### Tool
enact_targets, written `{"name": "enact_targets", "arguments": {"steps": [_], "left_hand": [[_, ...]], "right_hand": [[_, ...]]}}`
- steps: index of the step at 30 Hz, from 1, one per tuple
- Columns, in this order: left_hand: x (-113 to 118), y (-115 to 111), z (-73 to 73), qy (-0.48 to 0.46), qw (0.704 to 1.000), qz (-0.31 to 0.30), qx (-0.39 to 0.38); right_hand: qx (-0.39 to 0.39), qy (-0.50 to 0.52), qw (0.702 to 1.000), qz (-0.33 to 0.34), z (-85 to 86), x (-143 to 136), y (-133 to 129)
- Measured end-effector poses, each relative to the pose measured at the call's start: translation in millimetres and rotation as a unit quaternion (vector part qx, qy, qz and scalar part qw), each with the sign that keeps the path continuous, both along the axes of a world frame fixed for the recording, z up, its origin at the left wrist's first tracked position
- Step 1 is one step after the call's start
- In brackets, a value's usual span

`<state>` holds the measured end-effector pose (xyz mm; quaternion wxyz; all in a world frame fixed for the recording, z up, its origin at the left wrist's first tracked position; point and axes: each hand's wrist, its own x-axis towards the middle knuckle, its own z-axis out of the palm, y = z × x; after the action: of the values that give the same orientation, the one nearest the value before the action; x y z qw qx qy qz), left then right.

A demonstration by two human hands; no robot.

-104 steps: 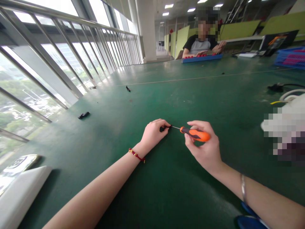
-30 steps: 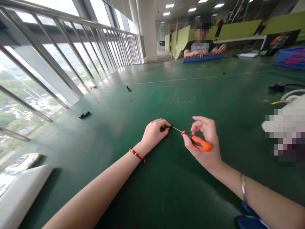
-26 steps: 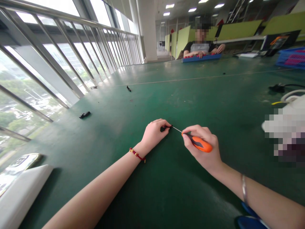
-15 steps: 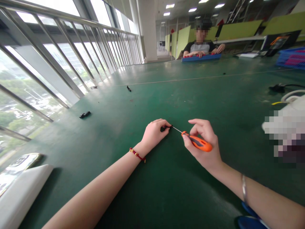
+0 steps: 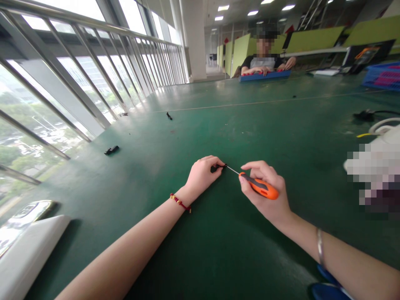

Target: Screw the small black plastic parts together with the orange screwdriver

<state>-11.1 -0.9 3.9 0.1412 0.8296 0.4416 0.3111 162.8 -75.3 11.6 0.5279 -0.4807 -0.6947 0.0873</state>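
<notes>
My left hand (image 5: 204, 173) rests on the green table (image 5: 187, 137) and pinches a small black part (image 5: 215, 168) between thumb and fingers. Most of that part is hidden by the fingers, so its kind is unclear. An orange and grey screwdriver (image 5: 261, 187) lies in my right hand (image 5: 271, 189), gripped at its handle with the thumb along the near side. Its thin metal shaft points left, and the tip meets the end of the black part. The index finger of the right hand reaches forward above the handle.
Small black pieces (image 5: 111, 150) lie to the left, another (image 5: 169, 116) farther back. A white box (image 5: 37, 250) sits at the lower left beside a metal railing (image 5: 93, 29). Across the table a person (image 5: 262, 62) handles a blue tray (image 5: 265, 76). A blue basket (image 5: 383, 77) stands far right.
The screwdriver handle has rolled about its axis, showing its grey strip differently. My right index finger has moved down and left, closer to the shaft. The left hand stays put.
</notes>
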Motion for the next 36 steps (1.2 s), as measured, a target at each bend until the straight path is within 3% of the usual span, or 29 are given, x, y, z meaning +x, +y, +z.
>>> {"name": "enact_targets", "arguments": {"steps": [3,8,14,24,29,36], "left_hand": [[0.2,-0.3,0.6,-0.001,1.0,0.001,-0.002],[0.2,-0.4,0.8,0.002,1.0,0.002,-0.002],[0.6,-1.1,0.6,0.001,1.0,0.003,-0.003],[0.4,-0.7,1.1,0.003,1.0,0.0,-0.003],[0.4,-1.1,0.7,0.001,1.0,0.001,-0.002],[-0.1,-0.3,-0.3,0.008,1.0,0.003,0.0]], "right_hand": [[0.006,-0.017,1.0,0.0,0.5,-0.6,-1.6],[0.053,0.056,0.997,-0.028,-2.1,0.8,1.2],[-0.003,0.0,1.0,-0.013,-0.8,0.6,-1.5],[0.042,0.07,0.997,-0.015,-2.9,0.7,2.8],[-0.015,0.003,1.0,-0.011,-0.2,0.3,-1.4],[0.027,0.033,0.999,-0.01,-1.8,0.7,-0.1]]}}
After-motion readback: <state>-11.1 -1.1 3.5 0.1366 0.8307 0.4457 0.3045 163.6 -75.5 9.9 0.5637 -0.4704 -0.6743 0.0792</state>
